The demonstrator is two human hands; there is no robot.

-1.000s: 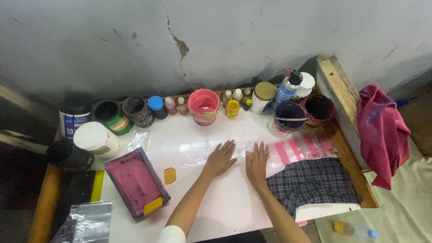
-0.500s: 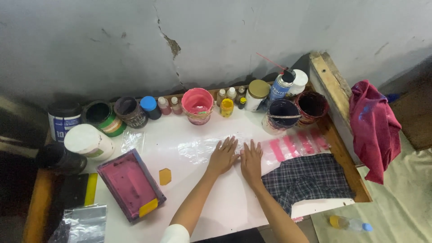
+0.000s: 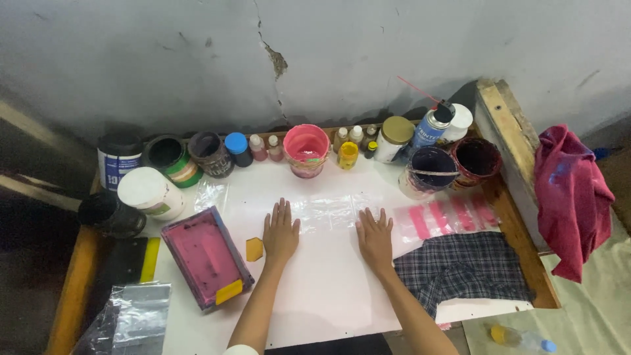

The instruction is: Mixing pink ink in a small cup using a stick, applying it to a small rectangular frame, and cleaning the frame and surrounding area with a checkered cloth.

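My left hand and my right hand lie flat, palms down, fingers spread, on the white table. Between and just beyond them lies a clear plastic sheet on the tabletop; both hands' fingertips rest on its ends. A small yellow piece sits just left of my left hand. A pink-stained printing screen frame lies further left. Neither hand holds anything.
Paint pots stand along the wall: a pink tub, dark tubs, a white tub, small bottles and a spray can. A plaid cloth lies right, a red rag hangs off the wooden frame.
My hands were close together a second ago; they have slid apart along the plastic sheet, left hand leftward and right hand rightward.
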